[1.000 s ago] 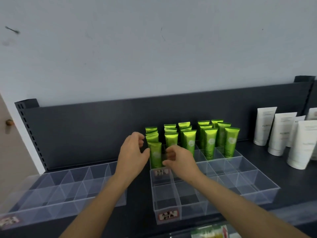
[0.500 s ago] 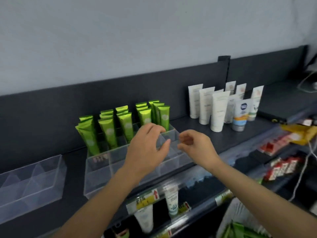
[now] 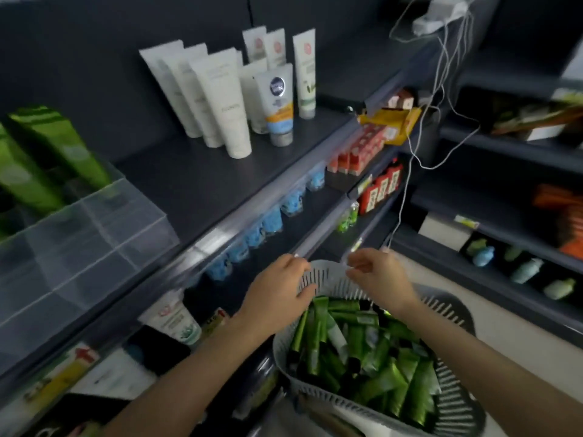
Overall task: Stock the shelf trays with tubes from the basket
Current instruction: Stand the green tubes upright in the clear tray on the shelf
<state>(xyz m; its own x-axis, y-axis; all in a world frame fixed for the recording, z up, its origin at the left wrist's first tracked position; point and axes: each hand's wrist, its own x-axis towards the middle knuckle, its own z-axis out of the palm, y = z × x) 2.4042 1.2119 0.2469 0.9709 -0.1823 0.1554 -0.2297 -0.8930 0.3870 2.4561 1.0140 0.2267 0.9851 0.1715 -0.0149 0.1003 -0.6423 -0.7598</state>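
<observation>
Both hands are at the far rim of the basket [image 3: 328,275], down at 5 o'clock and heaped with green tubes [image 3: 315,342]. The left hand [image 3: 277,294] curls round that rim. The right hand [image 3: 378,275] has bent fingers and no tube; whether it touches, I cannot tell. Best to steady the basket, pinch a top tube, lift it clear, then head for the clear tray [image 3: 94,228] at 9 o'clock.
</observation>
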